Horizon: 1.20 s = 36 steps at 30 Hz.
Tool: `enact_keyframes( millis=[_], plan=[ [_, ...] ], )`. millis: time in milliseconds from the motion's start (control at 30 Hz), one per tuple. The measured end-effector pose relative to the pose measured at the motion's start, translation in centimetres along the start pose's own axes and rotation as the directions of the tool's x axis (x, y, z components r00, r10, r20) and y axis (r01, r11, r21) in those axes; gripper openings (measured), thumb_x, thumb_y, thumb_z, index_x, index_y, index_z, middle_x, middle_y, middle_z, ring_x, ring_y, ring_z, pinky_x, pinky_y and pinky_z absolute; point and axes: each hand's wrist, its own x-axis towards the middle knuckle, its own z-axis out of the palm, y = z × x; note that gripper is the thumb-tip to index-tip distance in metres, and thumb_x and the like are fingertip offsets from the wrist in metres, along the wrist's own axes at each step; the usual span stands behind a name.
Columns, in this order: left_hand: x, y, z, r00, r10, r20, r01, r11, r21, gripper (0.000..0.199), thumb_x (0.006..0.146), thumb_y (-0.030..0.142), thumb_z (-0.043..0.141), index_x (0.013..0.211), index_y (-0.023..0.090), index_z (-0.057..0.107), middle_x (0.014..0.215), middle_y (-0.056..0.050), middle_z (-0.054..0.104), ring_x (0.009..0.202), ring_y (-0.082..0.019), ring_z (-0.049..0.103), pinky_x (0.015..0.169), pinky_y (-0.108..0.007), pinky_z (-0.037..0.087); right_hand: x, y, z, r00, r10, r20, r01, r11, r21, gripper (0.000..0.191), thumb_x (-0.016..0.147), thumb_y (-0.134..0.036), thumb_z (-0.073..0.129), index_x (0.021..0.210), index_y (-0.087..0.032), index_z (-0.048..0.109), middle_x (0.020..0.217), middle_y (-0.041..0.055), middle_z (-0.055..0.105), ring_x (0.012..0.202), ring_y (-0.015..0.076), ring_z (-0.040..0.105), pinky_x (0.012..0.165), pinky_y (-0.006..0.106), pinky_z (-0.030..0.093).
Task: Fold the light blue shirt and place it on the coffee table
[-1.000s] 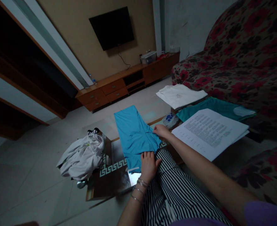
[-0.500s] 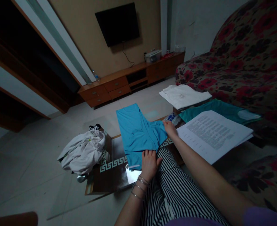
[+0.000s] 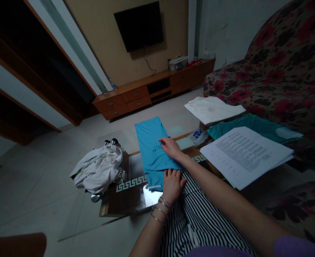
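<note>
A blue shirt (image 3: 149, 137) lies on the glass-topped coffee table (image 3: 129, 184), its right side folded over toward the middle into a long strip. My left hand (image 3: 173, 184) rests on the near end of the shirt, fingers stretched out and palm down. Farther up the shirt, my right hand (image 3: 171, 149) pinches the turned-over cloth near the middle. Some of the fabric under both hands is hidden.
Rumpled white clothes (image 3: 100, 167) are heaped at the table's left end. To the right are a stack of printed paper (image 3: 245, 157), a teal garment (image 3: 229, 126), a folded white shirt (image 3: 213, 110) and a plastic bag (image 3: 198, 136). A floral sofa (image 3: 270, 78) stands beyond.
My right hand has moved left, carrying the shirt's right part over onto its middle, so the shirt is narrower. My left hand has stayed on its near end. The view has shifted slightly.
</note>
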Motion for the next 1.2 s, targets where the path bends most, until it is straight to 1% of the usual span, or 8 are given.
enact_keyframes(
  millis=[67, 133, 267, 400, 567, 733, 900, 1200],
  plan=[
    [0.0, -0.1, 0.1, 1.0, 0.005, 0.011, -0.005, 1.0, -0.012, 0.037, 0.093, 0.043, 0.051, 0.123, 0.02, 0.055, 0.123, -0.007, 0.059, 0.117, -0.029, 0.046, 0.104, -0.049, 0.036, -0.7, -2.3, 1.3, 0.923, -0.279, 0.267, 0.284, 0.959, 0.019, 0.04, 0.086, -0.02, 0.061, 0.126, -0.019, 0.06, 0.117, 0.0094, 0.065, 0.097, 0.017, 0.063, 0.086, 0.028, 0.048],
    [-0.1, -0.2, 0.2, 1.0, 0.014, 0.011, -0.014, 1.0, -0.022, 0.039, 0.093, 0.042, 0.052, 0.126, 0.021, 0.053, 0.125, -0.007, 0.058, 0.118, -0.029, 0.045, 0.104, -0.049, 0.036, -1.4, -3.0, 1.5, 0.882, -0.32, 0.347, 0.344, 0.939, -0.009, 0.042, 0.087, -0.026, 0.063, 0.128, -0.02, 0.059, 0.118, 0.0094, 0.065, 0.096, 0.0172, 0.063, 0.086, 0.029, 0.047],
    [-0.1, 0.1, -0.1, 1.0, 0.009, 0.004, -0.009, 1.0, -0.013, 0.035, 0.094, 0.044, 0.049, 0.119, 0.021, 0.057, 0.119, -0.007, 0.06, 0.116, -0.028, 0.047, 0.105, -0.05, 0.035, -2.8, -0.9, -0.4, 0.959, -0.137, 0.249, 0.191, 0.96, -0.206, 0.029, 0.091, -0.025, 0.058, 0.118, -0.017, 0.065, 0.117, 0.0097, 0.065, 0.102, 0.019, 0.061, 0.093, 0.031, 0.044],
    [-0.6, 0.5, -0.7, 0.999, 0.001, 0.048, 0.001, 1.0, -0.03, 0.047, 0.091, 0.046, 0.053, 0.131, 0.021, 0.051, 0.128, -0.009, 0.057, 0.124, -0.03, 0.045, 0.109, -0.053, 0.033, -5.6, 2.6, -2.6, 0.948, -0.029, 0.316, 0.141, 0.931, -0.338, 0.028, 0.089, -0.011, 0.051, 0.11, -0.016, 0.07, 0.11, 0.0098, 0.067, 0.105, 0.0193, 0.06, 0.094, 0.03, 0.043],
    [-4.3, -0.6, -1.9, 0.985, 0.036, 0.166, -0.022, 0.996, -0.089, 0.057, 0.089, 0.025, 0.056, 0.144, 0.022, 0.04, 0.152, -0.009, 0.04, 0.139, -0.03, 0.032, 0.112, -0.053, 0.031, -10.7, 4.9, -3.3, 0.894, -0.13, 0.429, 0.292, 0.895, -0.337, 0.049, 0.085, -0.002, 0.045, 0.126, -0.02, 0.062, 0.125, 0.0111, 0.06, 0.117, 0.0202, 0.052, 0.098, 0.034, 0.042],
    [-7.7, -4.1, -3.2, 0.965, -0.194, 0.178, 0.183, 0.98, 0.073, 0.06, 0.081, 0.003, 0.046, 0.137, 0.025, 0.05, 0.149, -0.011, 0.043, 0.136, -0.033, 0.036, 0.104, -0.055, 0.036, -12.7, 4.7, -2.7, 0.908, -0.209, 0.364, 0.357, 0.84, -0.409, 0.048, 0.09, -0.007, 0.045, 0.135, -0.023, 0.055, 0.144, 0.0134, 0.045, 0.132, 0.024, 0.039, 0.105, 0.044, 0.036],
    [-6.7, -6.1, -4.5, 0.947, -0.272, 0.171, 0.254, 0.959, 0.125, 0.05, 0.085, 0.001, 0.039, 0.123, 0.025, 0.059, 0.131, -0.01, 0.054, 0.117, -0.029, 0.048, 0.09, -0.044, 0.045, -11.1, 4.5, -1.1, 0.846, -0.306, 0.436, 0.492, 0.763, -0.42, 0.022, 0.094, -0.02, 0.053, 0.111, -0.021, 0.065, 0.114, 0.0087, 0.062, 0.111, 0.0214, 0.051, 0.095, 0.037, 0.04],
    [-7.6, -3.9, -5.1, 0.965, -0.231, 0.128, 0.249, 0.956, -0.154, 0.034, 0.08, -0.003, 0.034, 0.088, 0.019, 0.059, 0.105, -0.008, 0.058, 0.101, -0.022, 0.049, 0.087, -0.034, 0.044, -13.3, 5.3, -2.0, 0.886, -0.259, 0.385, 0.417, 0.807, -0.418, 0.018, 0.094, -0.017, 0.05, 0.096, -0.018, 0.068, 0.1, 0.0075, 0.062, 0.099, 0.0217, 0.048, 0.083, 0.034, 0.038]
  ],
)
